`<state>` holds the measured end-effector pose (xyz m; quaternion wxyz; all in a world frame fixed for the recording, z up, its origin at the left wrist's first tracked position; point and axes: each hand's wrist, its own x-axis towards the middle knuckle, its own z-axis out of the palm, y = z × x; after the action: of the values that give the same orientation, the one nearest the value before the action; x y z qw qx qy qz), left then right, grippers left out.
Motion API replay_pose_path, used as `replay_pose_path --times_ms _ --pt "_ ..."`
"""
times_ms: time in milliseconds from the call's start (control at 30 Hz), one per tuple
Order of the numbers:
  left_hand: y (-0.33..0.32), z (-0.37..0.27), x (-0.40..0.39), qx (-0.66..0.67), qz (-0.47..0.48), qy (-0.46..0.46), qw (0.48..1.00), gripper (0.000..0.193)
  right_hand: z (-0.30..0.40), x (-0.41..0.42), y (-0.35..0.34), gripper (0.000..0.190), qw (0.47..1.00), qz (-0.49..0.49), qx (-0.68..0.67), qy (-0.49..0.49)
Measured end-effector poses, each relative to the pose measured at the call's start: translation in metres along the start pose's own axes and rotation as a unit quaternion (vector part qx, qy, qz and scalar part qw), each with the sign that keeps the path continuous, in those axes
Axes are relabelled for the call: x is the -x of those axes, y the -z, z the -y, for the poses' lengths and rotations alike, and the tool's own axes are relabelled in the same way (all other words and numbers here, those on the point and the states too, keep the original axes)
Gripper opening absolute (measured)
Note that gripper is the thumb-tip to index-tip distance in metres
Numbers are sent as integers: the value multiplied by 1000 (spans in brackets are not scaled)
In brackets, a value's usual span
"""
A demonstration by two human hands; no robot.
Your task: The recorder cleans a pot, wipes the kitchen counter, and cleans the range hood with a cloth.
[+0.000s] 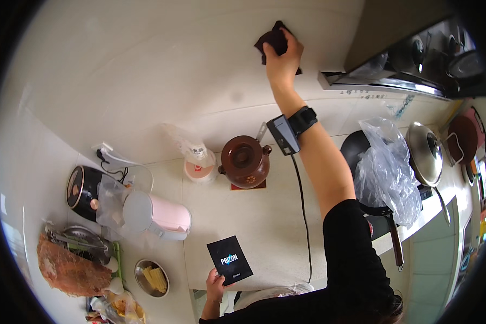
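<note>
My right hand is raised against the light wall and grips a dark brown cloth, its fingers spread over the bunched fabric. A black strap with a grey device is on that wrist, and a black cable hangs down from it. Low in the view, my left hand pinches the lower left corner of a flat black card that bears white writing. Below the raised arm, a lidded brown ceramic pot rests on a red mat on the countertop.
Left of the pot stands a white tub with a plastic bag. A pink kettle, a black appliance and a bowl of yellow food are further left. At right are a bagged black wok, a lidded pan and an overhanging range hood.
</note>
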<state>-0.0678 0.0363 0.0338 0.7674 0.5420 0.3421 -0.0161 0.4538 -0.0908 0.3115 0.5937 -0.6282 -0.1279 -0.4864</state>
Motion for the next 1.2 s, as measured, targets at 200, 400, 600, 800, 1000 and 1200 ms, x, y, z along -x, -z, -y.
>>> replay_pose_path --times_ms 200,400,600,800,1000,1200 --pt "6 -3 1 11 11 1 1000 38 34 25 -46 47 988 100 16 118" --pt "15 0 -3 16 20 -1 1000 38 50 81 -88 47 959 218 9 178" --pt "26 -1 2 17 15 -7 1000 39 30 128 -82 37 864 395 103 294" --pt "38 5 2 11 33 -7 999 38 17 160 -73 22 800 485 186 300" --pt "44 4 1 17 31 -22 999 39 -7 174 -60 20 711 551 263 348" --pt "55 7 1 24 25 -27 999 39 -30 145 -27 16 629 590 393 321"
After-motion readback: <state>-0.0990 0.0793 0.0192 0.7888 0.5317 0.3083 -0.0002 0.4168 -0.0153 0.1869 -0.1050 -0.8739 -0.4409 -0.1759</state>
